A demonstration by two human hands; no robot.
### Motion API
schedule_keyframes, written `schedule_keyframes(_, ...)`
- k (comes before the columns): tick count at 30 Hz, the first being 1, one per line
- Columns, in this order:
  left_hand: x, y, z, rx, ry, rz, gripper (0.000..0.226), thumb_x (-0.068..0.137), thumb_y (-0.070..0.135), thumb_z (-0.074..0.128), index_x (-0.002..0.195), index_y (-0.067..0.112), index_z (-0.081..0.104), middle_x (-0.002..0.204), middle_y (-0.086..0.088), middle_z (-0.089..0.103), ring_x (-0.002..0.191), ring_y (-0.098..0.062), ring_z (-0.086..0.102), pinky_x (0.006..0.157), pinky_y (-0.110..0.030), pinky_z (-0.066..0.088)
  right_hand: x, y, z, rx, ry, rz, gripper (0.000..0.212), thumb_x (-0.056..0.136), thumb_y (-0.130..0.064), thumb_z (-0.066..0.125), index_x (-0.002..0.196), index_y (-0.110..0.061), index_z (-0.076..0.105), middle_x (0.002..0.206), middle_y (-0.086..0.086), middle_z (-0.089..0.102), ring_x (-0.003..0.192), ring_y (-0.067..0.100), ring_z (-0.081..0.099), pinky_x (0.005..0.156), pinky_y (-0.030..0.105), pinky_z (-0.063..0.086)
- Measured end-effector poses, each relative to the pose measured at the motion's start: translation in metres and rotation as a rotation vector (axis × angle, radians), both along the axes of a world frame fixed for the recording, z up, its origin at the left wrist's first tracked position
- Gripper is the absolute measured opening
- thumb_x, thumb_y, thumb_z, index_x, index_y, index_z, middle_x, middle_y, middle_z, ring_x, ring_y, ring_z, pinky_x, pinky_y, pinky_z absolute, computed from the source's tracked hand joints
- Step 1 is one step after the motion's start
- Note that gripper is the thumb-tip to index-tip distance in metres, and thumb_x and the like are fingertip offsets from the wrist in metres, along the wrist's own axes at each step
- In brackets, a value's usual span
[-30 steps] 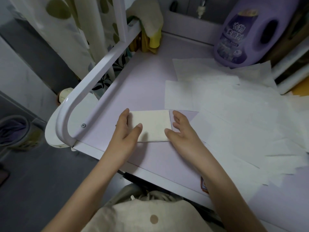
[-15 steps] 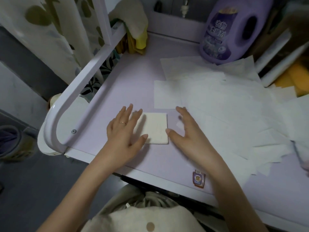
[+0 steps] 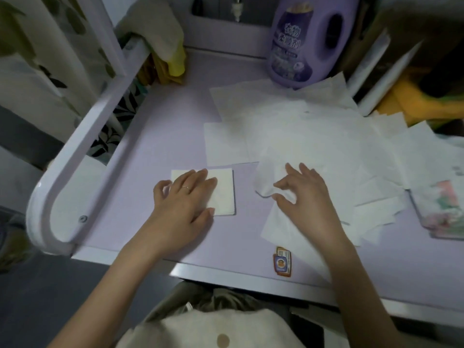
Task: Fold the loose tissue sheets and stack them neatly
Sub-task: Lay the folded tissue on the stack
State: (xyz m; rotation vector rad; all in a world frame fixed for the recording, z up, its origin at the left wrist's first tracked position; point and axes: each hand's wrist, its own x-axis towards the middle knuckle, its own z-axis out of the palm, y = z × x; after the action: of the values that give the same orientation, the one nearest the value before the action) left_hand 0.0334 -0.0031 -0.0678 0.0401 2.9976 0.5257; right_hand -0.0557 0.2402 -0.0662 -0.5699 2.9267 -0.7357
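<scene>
- A pale lilac tabletop point(image 3: 160, 136) carries everything; directions are read with 12 o'clock pointing away from the person.
- A white tubular metal rail point(image 3: 82, 156) curves along the table's edge from 9 to 11 o'clock, close beside the left hand point(image 3: 185, 199).
- A beige cloth point(image 3: 155, 28) and a yellow cloth point(image 3: 177, 64) hang over the rail's far end at 11 o'clock.
- A small orange and blue sticker point(image 3: 282, 261) lies on the table's near edge at 6 o'clock, between the forearms.
- The loose white tissue sheets point(image 3: 313, 136) overlap in a wide spread from the centre out to 3 o'clock, and their far edge touches the foot of the jug.
- The folded white tissue square point(image 3: 223, 192) lies at about 8 o'clock, apart from the spread. The left hand, with a thin ring point(image 3: 185, 188), rests flat on it, fingers straight and close together and thumb out to the side.
- The right hand point(image 3: 306, 197) is at 4 o'clock, its fingers curled and pinching the rumpled near corner of one loose sheet point(image 3: 266, 177).
- A purple plastic detergent jug point(image 3: 301, 41) with a handle hole stands upright at 12 o'clock; its walls are opaque, so what is inside cannot be told.
- A soft pack with a pink and green floral print point(image 3: 442, 212) lies flat at 3 o'clock with loose sheets overlapping its far edge; its contents cannot be told.
</scene>
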Motion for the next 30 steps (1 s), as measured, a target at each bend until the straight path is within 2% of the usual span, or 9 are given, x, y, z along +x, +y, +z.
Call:
schedule_keyframes(6, -0.003, -0.008, 0.001, 0.043, -0.007, -0.052, 0.073, 0.079, 0.058, 0.013, 0.145, 0.033, 0.030, 0.158, 0.008, 0.018, 0.146, -0.011, 0.009, 0.110, -0.036, -0.006, 0.004, -0.001, -0.007, -0.131, 0.039, -0.010, 0.008, 0.089, -0.012, 0.067, 0.087, -0.016, 0.073, 0.137, 0.008, 0.056, 0.140, 0.031, 0.036, 0.114, 0.028, 0.010)
schedule_keyframes(9, -0.005, -0.010, 0.006, 0.141, 0.005, -0.046, 0.074, 0.079, 0.060, 0.010, 0.143, 0.032, 0.036, 0.157, 0.007, 0.021, 0.146, -0.010, 0.005, 0.110, -0.030, -0.012, 0.007, -0.006, 0.007, -0.368, -0.008, -0.114, 0.015, 0.088, -0.009, 0.068, 0.083, -0.022, 0.070, 0.128, -0.006, 0.059, 0.137, 0.017, 0.040, 0.114, 0.013, 0.009)
schedule_keyframes(11, -0.008, -0.008, 0.015, 0.253, 0.053, -0.022, 0.073, 0.080, 0.059, 0.014, 0.142, 0.031, 0.037, 0.157, 0.006, 0.022, 0.146, -0.006, 0.003, 0.112, -0.028, -0.009, 0.011, -0.010, 0.023, -0.599, -0.052, -0.200, 0.020, 0.089, -0.009, 0.067, 0.079, -0.026, 0.066, 0.119, -0.013, 0.065, 0.128, 0.008, 0.050, 0.115, 0.019, 0.023)
schedule_keyframes(13, -0.012, -0.006, 0.026, 0.410, 0.145, -0.012, 0.067, 0.083, 0.058, 0.031, 0.144, 0.030, 0.035, 0.158, 0.007, 0.020, 0.146, -0.004, 0.004, 0.116, -0.033, 0.001, 0.015, -0.015, 0.043, -0.859, -0.177, -0.273, 0.022, 0.090, -0.012, 0.065, 0.074, -0.026, 0.065, 0.094, -0.016, 0.071, 0.099, 0.003, 0.063, 0.092, 0.023, 0.045)
schedule_keyframes(15, -0.015, -0.002, 0.036, 0.559, 0.206, -0.022, 0.073, 0.081, 0.054, 0.051, 0.147, 0.032, 0.027, 0.157, 0.016, 0.015, 0.146, -0.002, 0.005, 0.117, -0.035, 0.011, 0.017, -0.020, 0.058, -1.021, -0.313, -0.282, 0.022, 0.090, -0.013, 0.059, 0.073, -0.025, 0.067, 0.078, -0.009, 0.066, 0.076, 0.009, 0.058, 0.068, 0.021, 0.042)
schedule_keyframes(19, -0.020, 0.005, 0.052, 0.792, 0.121, -0.094, 0.102, 0.072, 0.049, 0.071, 0.149, 0.037, 0.006, 0.154, 0.025, 0.008, 0.143, 0.006, 0.008, 0.114, -0.016, 0.013, 0.021, -0.032, 0.074, -1.269, -0.577, -0.268, 0.025, 0.097, -0.006, 0.044, 0.098, -0.015, 0.067, 0.090, -0.005, 0.073, 0.086, 0.010, 0.067, 0.075, 0.021, 0.052)
schedule_keyframes(22, -0.022, 0.005, 0.056, 0.934, 0.086, -0.160, 0.104, 0.072, 0.031, 0.078, 0.149, 0.032, 0.007, 0.144, 0.004, 0.031, 0.134, -0.001, 0.034, 0.109, -0.012, 0.026, 0.022, -0.043, 0.077, -1.288, -0.698, -0.279, 0.022, 0.098, -0.014, 0.046, 0.104, -0.010, 0.066, 0.097, 0.002, 0.071, 0.093, 0.015, 0.067, 0.083, 0.029, 0.052)
schedule_keyframes(26, -0.022, 0.001, 0.060, 1.084, 0.066, -0.128, 0.089, 0.074, 0.011, 0.075, 0.145, 0.030, 0.025, 0.108, -0.002, 0.055, 0.091, -0.016, 0.058, 0.089, -0.022, 0.048, 0.023, -0.050, 0.072, -1.173, -0.752, -0.369, 0.018, 0.096, -0.022, 0.051, 0.093, -0.017, 0.068, 0.087, -0.001, 0.071, 0.082, 0.014, 0.067, 0.075, 0.031, 0.048)
schedule_keyframes(30, -0.017, -0.004, 0.063, 1.058, 0.108, -0.143, 0.047, 0.086, 0.006, 0.065, 0.128, 0.024, 0.055, 0.096, 0.016, 0.065, 0.085, -0.014, 0.059, 0.080, -0.040, 0.048, 0.025, -0.055, 0.074, -1.286, -0.910, -0.448, 0.037, 0.098, -0.037, 0.046, 0.112, -0.009, 0.066, 0.108, 0.010, 0.072, 0.101, 0.024, 0.067, 0.091, 0.036, 0.050)
